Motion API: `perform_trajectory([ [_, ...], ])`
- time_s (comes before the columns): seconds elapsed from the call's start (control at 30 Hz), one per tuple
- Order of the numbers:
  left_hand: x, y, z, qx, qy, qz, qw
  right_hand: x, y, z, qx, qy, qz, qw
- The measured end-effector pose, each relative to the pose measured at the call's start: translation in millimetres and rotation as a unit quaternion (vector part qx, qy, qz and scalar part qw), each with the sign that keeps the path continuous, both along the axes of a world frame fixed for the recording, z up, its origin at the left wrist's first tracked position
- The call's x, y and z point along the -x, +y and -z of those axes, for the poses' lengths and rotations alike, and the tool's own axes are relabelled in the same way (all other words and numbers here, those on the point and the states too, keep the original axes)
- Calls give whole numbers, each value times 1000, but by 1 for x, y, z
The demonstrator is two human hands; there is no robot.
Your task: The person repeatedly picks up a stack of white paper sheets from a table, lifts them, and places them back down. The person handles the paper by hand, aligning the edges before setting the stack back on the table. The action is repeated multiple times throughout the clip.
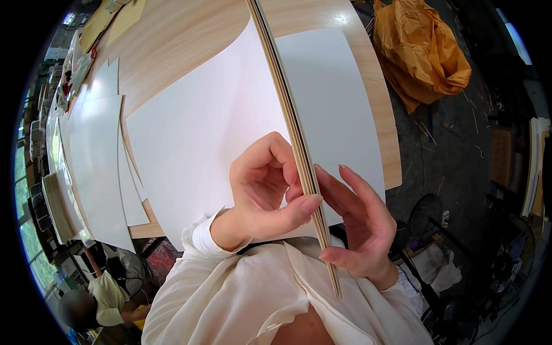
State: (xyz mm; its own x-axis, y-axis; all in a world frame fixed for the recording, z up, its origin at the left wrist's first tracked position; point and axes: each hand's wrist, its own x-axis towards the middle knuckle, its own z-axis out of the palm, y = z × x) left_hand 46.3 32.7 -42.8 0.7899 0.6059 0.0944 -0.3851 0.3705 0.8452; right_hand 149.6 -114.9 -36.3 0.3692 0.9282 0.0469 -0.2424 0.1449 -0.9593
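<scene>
A stack of thin boards [286,95], pale tan at the edges with a dark line among them, stands on edge in front of my body. Its long edge runs from the far middle of the table down to my shirt. My left hand [261,192] is closed on it, thumb laid across the edges and fingers curled at the left side. Lower down, my right hand [362,224] grips from the right, with its thumb at the near end and its fingers bent loosely along the side. A large white sheet [195,132] curves up toward the stack's left side; whether it belongs to the stack I cannot tell.
Another white sheet [328,80] lies flat right of the stack on the wooden table [167,34]. More white boards [95,155] overlap at the left. An orange bag [422,52] and a black fan [425,215] stand off the right edge. A person [106,296] is at lower left.
</scene>
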Motion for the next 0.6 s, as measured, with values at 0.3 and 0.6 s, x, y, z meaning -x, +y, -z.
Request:
perform_trajectory([
  [0.3,1,-1,-1,-1,21,-9,1000,1,0,-1,2,1,-3,1000],
  [0.6,1,-1,-1,8,20,-12,1000,1,0,0,4,5,-6,1000],
])
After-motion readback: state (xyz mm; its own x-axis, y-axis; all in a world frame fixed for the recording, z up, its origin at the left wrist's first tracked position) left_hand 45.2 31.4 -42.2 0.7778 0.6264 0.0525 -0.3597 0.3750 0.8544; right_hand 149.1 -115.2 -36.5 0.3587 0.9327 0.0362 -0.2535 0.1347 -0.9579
